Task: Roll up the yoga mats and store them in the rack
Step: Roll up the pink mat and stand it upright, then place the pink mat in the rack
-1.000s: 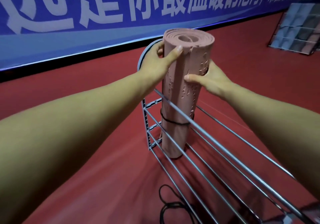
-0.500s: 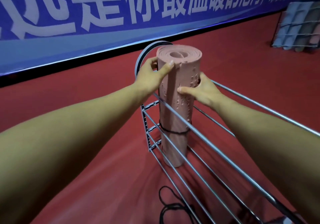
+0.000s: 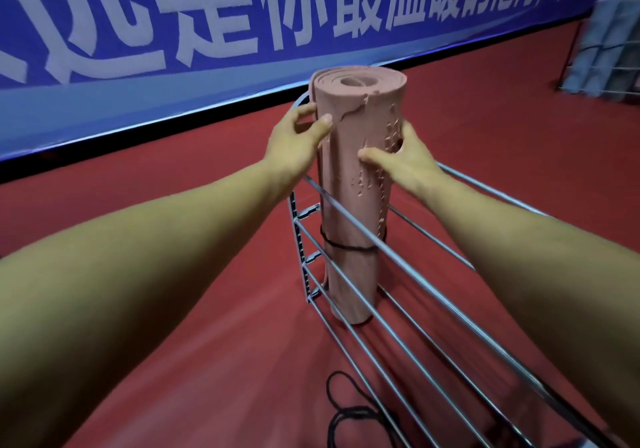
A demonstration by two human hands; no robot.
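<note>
A rolled pink yoga mat stands upright inside the far end of a silver wire rack, tied round its lower half with a black cord. Its surface is chipped and worn. My left hand grips the roll's left side near the top, thumb on the front, fingers behind. On the right side my right hand holds the mat, thumb across the front and fingers wrapped round the back. The mat's foot rests at the rack's bottom.
Red floor lies all round the rack. A loose black cord lies on the floor by the rack's near end. A blue banner wall runs behind. Another wire rack with grey mats stands at the far right.
The mat has sunk lower into the rack and stands straighter. Both hands stayed on its upper part and moved down with it.
</note>
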